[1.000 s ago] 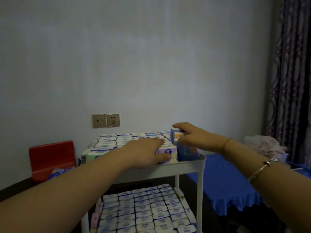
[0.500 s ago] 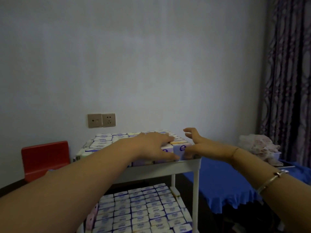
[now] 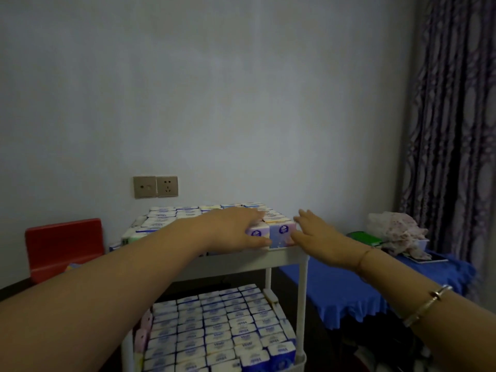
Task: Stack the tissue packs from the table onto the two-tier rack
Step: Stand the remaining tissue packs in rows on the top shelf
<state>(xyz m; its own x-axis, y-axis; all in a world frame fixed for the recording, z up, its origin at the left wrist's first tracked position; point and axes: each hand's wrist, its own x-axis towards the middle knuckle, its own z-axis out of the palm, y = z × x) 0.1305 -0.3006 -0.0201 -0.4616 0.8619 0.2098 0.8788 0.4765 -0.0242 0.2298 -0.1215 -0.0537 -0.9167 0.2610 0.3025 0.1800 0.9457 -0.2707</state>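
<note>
Since a moment ago, the right hand (image 3: pixel 316 234) has let go of the packs it was setting at the corner and now stands with fingers spread and nearly straight, holding nothing, its palm just beside the blue-fronted tissue pack (image 3: pixel 282 233) at the front right corner of the top tier. The left hand (image 3: pixel 236 229) stays laid flat over the neighbouring pale lilac tissue pack (image 3: pixel 256 232), fingers extended and pressing down, thumb along the front edge, not gripping. The white plastic two-tier rack (image 3: pixel 284 257) sits at the middle of my view; its upper shelf is covered edge to edge with small white and blue packs, and the lower shelf, toward 6 o'clock, is packed the same way. Off at 3 o'clock is the table under a blue cloth (image 3: pixel 335 291), with a green flat object (image 3: pixel 365 237) and a crumpled white patterned bundle (image 3: pixel 394 232) on it; I cannot see any tissue packs left there. At 9 o'clock stands a red plastic chair back (image 3: pixel 64 245). To my eye the step is squaring up the last corner packs: best to nudge inward with the right palm while the left holds the row down, gently, since these soft packs sit right at the rim and could tip over the edge.
</note>
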